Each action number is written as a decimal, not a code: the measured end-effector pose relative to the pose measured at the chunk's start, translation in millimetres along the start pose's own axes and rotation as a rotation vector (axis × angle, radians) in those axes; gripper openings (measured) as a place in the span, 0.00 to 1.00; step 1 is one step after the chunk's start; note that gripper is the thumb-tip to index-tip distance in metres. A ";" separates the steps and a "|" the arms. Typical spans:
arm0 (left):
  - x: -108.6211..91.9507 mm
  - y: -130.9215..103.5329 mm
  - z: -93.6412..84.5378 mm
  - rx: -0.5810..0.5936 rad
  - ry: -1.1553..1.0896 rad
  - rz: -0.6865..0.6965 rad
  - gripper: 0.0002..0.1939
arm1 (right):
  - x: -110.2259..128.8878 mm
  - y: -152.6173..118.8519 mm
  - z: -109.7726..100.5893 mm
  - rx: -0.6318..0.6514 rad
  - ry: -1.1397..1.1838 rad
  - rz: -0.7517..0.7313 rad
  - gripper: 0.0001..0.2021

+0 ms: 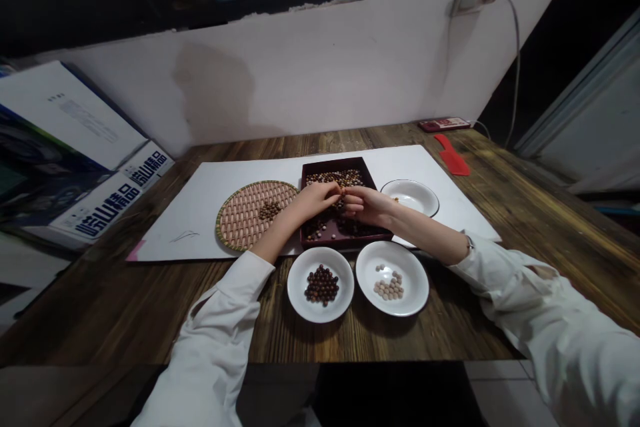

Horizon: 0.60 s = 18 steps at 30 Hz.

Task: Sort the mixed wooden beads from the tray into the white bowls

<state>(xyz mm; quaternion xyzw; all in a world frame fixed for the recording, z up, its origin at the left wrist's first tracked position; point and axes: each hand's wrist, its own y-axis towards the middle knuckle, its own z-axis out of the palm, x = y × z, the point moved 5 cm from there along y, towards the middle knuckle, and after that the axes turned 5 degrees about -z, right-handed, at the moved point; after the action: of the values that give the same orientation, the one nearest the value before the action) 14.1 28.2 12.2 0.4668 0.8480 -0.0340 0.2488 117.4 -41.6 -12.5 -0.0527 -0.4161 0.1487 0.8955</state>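
My left hand (320, 197) and my right hand (365, 205) meet fingertip to fingertip above a dark red tray (370, 177). The fingers of both are pinched; what they hold, if anything, is too small to name. Mixed beads (345, 177) in brown, yellowish and pale tones lie in the tray. Left of it, a woven round mat (240, 213) carries a group of brown beads (271, 211). Nearer me, one white bowl (299, 303) holds dark brown beads (323, 284), and another white bowl (417, 280) holds pale beads (390, 288).
A third white dish (420, 197), with something small and yellowish in it, stands right of the tray. A white board (185, 213) lies under these. A red scoop-like tool (454, 160) and a phone (444, 124) lie at the back right. Boxes (95, 207) stand at the left.
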 end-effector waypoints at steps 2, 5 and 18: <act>-0.2 0.2 1.0 0.010 0.042 0.005 0.10 | 0.6 -2.3 3.3 -0.006 0.014 0.016 0.13; -1.4 0.0 1.5 0.030 0.064 0.001 0.11 | 0.9 -6.1 8.6 -0.005 0.024 0.052 0.15; -4.7 -0.9 0.4 0.044 0.152 -0.018 0.11 | -0.5 -7.5 8.1 -0.017 0.023 0.106 0.13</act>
<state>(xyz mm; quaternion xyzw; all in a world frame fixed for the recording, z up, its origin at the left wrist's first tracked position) 15.6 23.9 13.9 0.4656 0.8677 -0.0191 0.1730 112.6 -49.0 -6.0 -0.0839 -0.4035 0.1916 0.8908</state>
